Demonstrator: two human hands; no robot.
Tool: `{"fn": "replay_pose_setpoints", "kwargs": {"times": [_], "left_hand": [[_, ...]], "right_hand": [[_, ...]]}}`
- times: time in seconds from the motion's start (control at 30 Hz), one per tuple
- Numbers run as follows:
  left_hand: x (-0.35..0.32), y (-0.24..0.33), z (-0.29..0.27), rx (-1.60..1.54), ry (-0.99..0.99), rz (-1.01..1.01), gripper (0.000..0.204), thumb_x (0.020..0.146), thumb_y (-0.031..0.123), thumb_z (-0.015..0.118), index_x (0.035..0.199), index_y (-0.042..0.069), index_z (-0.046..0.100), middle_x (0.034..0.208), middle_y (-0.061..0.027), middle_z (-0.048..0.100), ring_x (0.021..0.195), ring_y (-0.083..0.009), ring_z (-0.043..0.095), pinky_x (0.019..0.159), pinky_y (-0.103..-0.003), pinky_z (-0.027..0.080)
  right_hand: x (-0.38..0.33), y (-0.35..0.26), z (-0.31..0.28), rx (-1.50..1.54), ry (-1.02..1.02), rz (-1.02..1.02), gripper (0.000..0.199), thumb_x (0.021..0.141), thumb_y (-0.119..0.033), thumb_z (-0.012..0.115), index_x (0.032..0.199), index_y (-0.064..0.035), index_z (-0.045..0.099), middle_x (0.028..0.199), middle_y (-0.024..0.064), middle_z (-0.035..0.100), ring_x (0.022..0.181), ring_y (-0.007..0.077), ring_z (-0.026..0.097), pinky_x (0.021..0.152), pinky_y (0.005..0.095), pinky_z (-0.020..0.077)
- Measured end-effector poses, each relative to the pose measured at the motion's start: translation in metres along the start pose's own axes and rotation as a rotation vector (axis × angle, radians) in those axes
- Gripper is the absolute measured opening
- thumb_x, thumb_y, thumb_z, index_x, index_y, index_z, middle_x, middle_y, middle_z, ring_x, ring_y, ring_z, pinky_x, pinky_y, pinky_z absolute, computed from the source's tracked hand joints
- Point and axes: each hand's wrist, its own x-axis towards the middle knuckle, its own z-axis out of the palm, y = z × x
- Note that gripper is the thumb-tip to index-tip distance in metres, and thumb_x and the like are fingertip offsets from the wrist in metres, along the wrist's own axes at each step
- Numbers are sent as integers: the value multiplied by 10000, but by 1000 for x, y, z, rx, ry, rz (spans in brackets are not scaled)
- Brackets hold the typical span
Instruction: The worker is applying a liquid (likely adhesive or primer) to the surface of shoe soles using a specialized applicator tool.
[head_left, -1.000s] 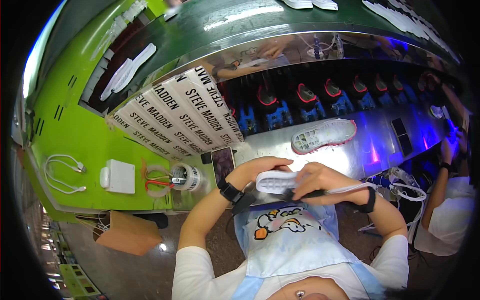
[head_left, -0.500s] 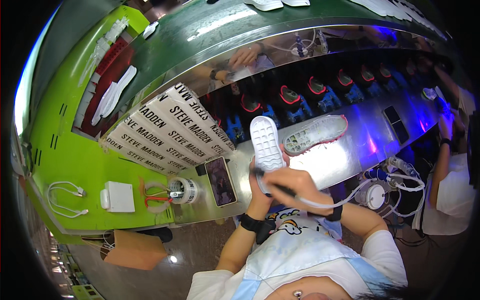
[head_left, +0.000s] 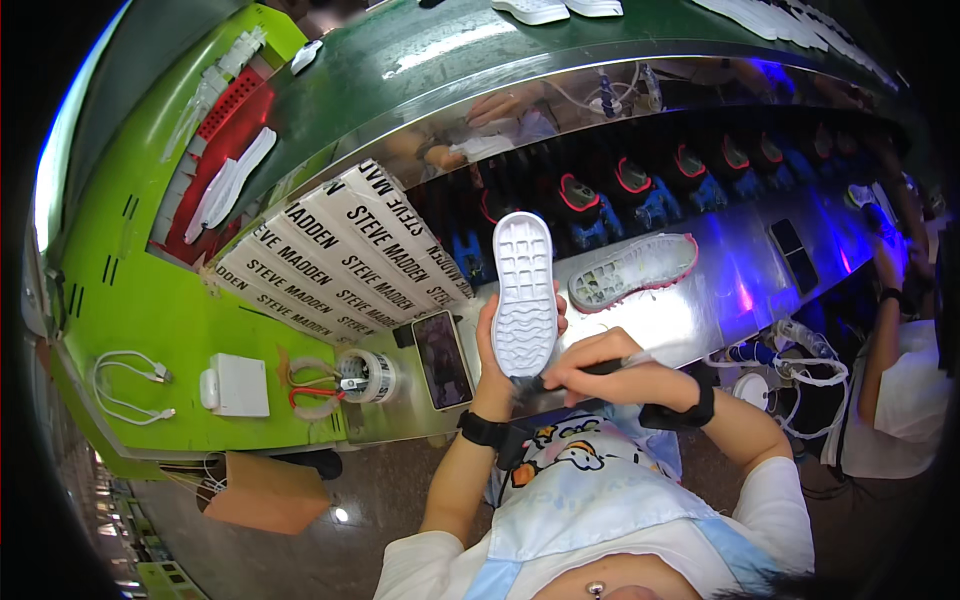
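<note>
My left hand (head_left: 490,345) grips a white shoe sole (head_left: 525,290), held upright with its grid and wavy ribs facing up; most of the fingers are behind it. In my right hand (head_left: 610,368), closed round its dark handle, is a brush (head_left: 527,385). Its dark bristles are at the sole's lower, heel end, close to my left wrist. Whether they touch the sole's face or only its edge I cannot tell. Just right of the white sole, a grey shoe sole with a reddish edge (head_left: 635,270) lies on the metal bench (head_left: 640,330).
Left stand a printed box (head_left: 335,250), a phone (head_left: 442,360), a tape roll (head_left: 380,378) and red-handled scissors (head_left: 315,390). Behind, a row of dark, red-rimmed pieces (head_left: 632,175) runs below the green conveyor (head_left: 450,55). Another person's arm (head_left: 882,335) works at the right, near white tubing (head_left: 800,365).
The white sole has turned more upright and moved slightly nearer its box-side neighbour. My right hand has shifted a little right, and the brush has moved from the sole's left edge to its heel end.
</note>
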Motion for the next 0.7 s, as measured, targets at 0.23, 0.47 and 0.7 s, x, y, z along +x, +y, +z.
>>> {"fn": "replay_pose_setpoints", "kwargs": {"times": [0.23, 0.47, 0.7], "left_hand": [[10, 13, 14, 291, 4, -225, 566, 929, 371, 383, 1243, -87, 494, 1101, -241, 623, 913, -326, 658, 811, -389, 547], [19, 14, 33, 427, 279, -468, 269, 892, 201, 558, 1025, -17, 643, 976, -126, 688, 837, -189, 677, 749, -296, 550], [33, 22, 28, 686, 265, -586, 314, 895, 220, 573, 1095, -17, 624, 972, -134, 684, 775, -203, 682, 663, -312, 568]], "right_hand": [[-2, -16, -27, -332, -150, -224, 143, 872, -84, 587, 911, 18, 680, 881, 122, 674, 772, 139, 662, 711, 259, 518], [-9, -22, -33, -452, -184, -282, 144, 878, -103, 589, 900, 6, 680, 883, 112, 672, 714, 172, 647, 672, 277, 506], [-19, 0, -59, -426, -18, -347, 135, 857, -102, 611, 871, 2, 696, 793, 76, 683, 743, 190, 656, 679, 292, 507]]}}
